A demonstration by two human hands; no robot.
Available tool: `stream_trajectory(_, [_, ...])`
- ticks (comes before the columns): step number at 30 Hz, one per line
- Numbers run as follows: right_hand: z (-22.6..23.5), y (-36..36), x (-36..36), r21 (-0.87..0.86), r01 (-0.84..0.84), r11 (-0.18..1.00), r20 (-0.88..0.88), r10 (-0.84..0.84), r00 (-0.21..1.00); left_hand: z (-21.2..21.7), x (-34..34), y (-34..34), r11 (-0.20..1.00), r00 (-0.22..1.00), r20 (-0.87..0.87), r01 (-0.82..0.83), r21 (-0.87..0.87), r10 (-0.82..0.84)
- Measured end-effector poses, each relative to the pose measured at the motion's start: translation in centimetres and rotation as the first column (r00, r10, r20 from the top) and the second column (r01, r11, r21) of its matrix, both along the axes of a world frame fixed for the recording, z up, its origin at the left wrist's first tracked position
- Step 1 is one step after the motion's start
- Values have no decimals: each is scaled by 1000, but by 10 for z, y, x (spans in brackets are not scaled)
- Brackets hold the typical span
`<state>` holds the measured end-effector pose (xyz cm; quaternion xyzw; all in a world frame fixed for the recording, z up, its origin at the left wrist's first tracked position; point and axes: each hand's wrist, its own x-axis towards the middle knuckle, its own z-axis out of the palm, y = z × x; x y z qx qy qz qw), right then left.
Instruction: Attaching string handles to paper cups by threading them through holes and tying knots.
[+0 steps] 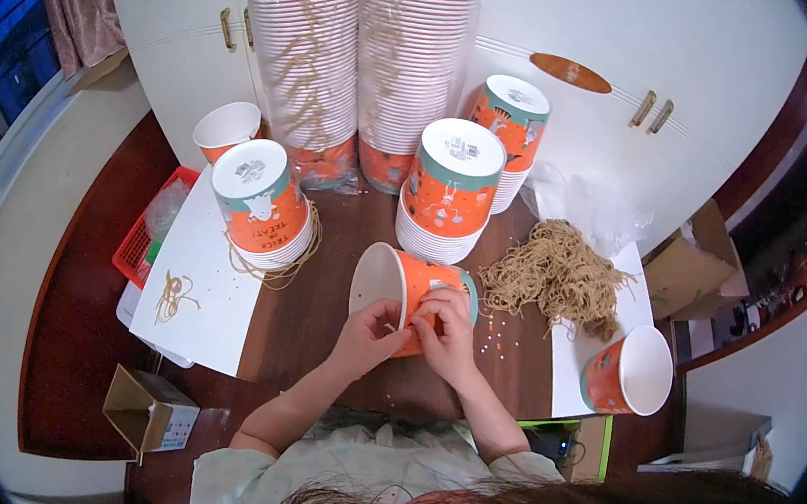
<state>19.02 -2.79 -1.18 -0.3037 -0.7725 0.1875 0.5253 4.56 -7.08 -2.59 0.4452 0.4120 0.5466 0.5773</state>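
An orange paper bucket (420, 286) with a white inside and a green base band lies on its side in front of me, its mouth facing left. My left hand (368, 341) is closed at the near part of its rim, with some fingertips inside the mouth. Against the outer wall, close to that rim, my right hand (447, 335) is closed with bent fingers and thumb. Anything small between the fingertips is too hidden to make out. A tangled heap of tan twine (555, 277) lies to the right of the bucket.
Upside-down bucket stacks stand at left (255, 200), middle (452, 193) and back right (512, 130). Behind are two tall bagged bucket stacks (305, 72). A single bucket (629, 372) sits at the right edge. Twine pieces (176, 298) lie on white board at left. Small dots litter the brown tabletop (304, 340).
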Motion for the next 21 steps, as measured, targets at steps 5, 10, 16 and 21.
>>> stream_trajectory(5, [-2, 1, -1, -60, -50, 997, -39, 48, 998, 12, 5, -11, 950, 902, -400, -36, 311, 165])
stream_trajectory(10, [-10, 9, 11, -265, -188, 946, -227, 129, 965, 39, 4, -21, 906, 626, -701, -21, 422, 341])
stream_trajectory(16, [-33, 26, 50, -130, 135, 982, 537, -45, 843, 46, 6, -19, 800, 235, -829, 228, 554, 507])
stream_trajectory(21, [-50, 37, 90, -157, 371, 915, 533, -238, 812, 35, 13, -10, 776, 216, -825, 281, 565, 523])
